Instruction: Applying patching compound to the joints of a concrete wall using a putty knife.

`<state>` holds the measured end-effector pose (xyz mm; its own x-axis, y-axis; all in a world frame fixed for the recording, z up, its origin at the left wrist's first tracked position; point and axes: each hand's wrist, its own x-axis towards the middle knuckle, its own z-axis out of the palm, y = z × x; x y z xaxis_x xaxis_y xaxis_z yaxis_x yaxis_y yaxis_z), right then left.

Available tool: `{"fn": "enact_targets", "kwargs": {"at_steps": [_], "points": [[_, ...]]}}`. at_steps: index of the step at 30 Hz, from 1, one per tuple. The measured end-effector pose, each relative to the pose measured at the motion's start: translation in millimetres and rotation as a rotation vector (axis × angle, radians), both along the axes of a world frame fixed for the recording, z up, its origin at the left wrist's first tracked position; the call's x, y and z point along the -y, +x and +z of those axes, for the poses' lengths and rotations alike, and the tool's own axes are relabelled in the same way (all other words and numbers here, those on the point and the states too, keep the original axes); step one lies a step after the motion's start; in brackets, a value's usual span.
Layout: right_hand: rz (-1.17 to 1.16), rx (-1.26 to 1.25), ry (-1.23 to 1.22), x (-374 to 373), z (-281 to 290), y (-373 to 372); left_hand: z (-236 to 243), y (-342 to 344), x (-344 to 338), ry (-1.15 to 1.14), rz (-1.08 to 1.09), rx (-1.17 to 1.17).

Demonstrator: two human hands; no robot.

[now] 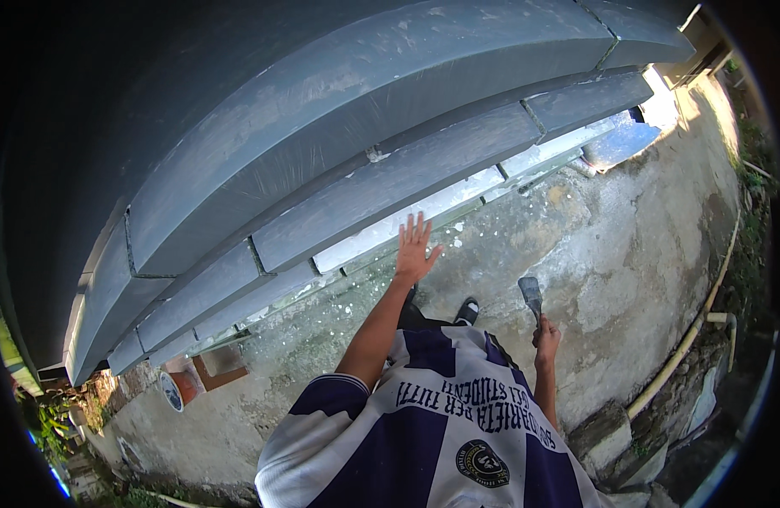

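My left hand (415, 252) is stretched forward with its fingers apart, holding nothing. Its fingertips overlap the white strip (449, 201) under the grey ledges; whether they touch it I cannot tell. Off to the right, my right hand (547, 337) is wrapped round the dark handle of a scraper-like hand tool (531, 293). The tool's flat grey end flares wider and points away from me, above the concrete ground. Long grey stepped ledges (390, 193), split by dark joints, curve across in front of me.
Pale flecks lie on the concrete ground (576, 279) beside the ledges. A white-and-orange bucket (180, 385) and a brown box-like thing (221, 367) stand at the left. A blue thing (623, 144) lies at the far right. A pipe (691, 334) and broken slabs (606, 436) edge the right side.
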<state>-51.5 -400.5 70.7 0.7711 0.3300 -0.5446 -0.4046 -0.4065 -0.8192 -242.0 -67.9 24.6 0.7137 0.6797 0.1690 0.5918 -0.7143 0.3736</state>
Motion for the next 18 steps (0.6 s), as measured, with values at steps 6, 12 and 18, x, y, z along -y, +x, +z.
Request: {"fn": "enact_targets", "kwargs": {"at_steps": [6, 12, 18], "points": [[-0.101, 0.028, 0.034, 11.4, 6.2, -8.2, 29.9, 20.8, -9.1, -0.05, -0.126, 0.26], [-0.293, -0.019, 0.059, 37.8, 1.6, -31.1, -3.3, -26.2, -23.7, 0.05, 0.308, -0.089], [-0.394, -0.067, 0.105, 43.8, 7.1, -51.5, 22.8, 67.4, 13.7, -0.741, -0.843, -0.159]]}}
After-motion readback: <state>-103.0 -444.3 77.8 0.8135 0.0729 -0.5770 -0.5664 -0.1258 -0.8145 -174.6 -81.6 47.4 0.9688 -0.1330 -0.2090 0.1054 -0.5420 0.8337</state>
